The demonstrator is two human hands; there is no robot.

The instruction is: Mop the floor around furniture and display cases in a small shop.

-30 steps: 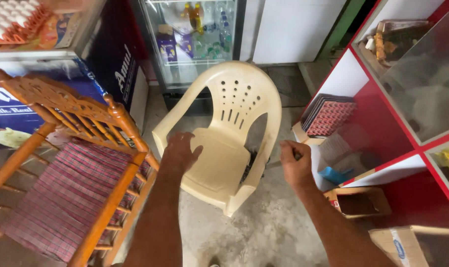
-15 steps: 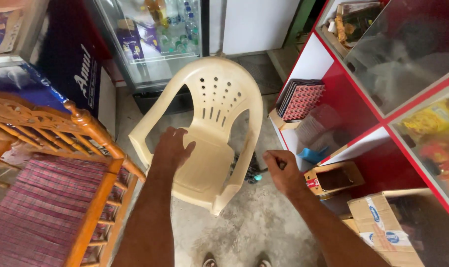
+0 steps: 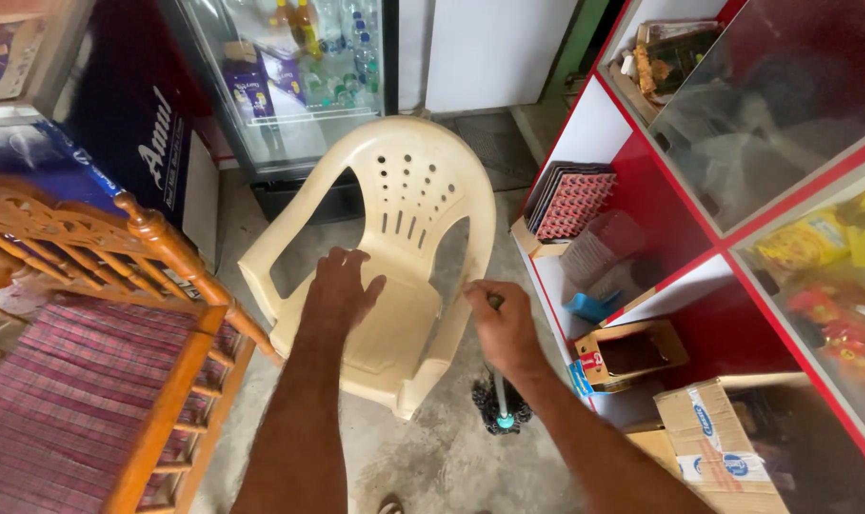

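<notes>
A cream plastic armchair [image 3: 404, 200] stands on the concrete floor in front of me. My left hand [image 3: 342, 290] hovers with fingers spread over its seat, just above or touching the plastic. My right hand [image 3: 501, 324] is closed around a thin pale handle beside the chair's right armrest. The handle runs down to a small dark-bristled broom head [image 3: 501, 407] with a teal collar, resting on the floor by the chair's front leg.
A wooden bench with a striped purple cushion [image 3: 89, 381] stands at the left. A glass-door drinks fridge [image 3: 289, 76] is behind the chair. Red and white shelves [image 3: 632, 238] with packets line the right, with cardboard boxes [image 3: 718, 438] at their foot.
My view has shifted closer to the chair. My left hand moved over the seat. My right hand moved toward the armrest, and the broom head it holds is now in sight.
</notes>
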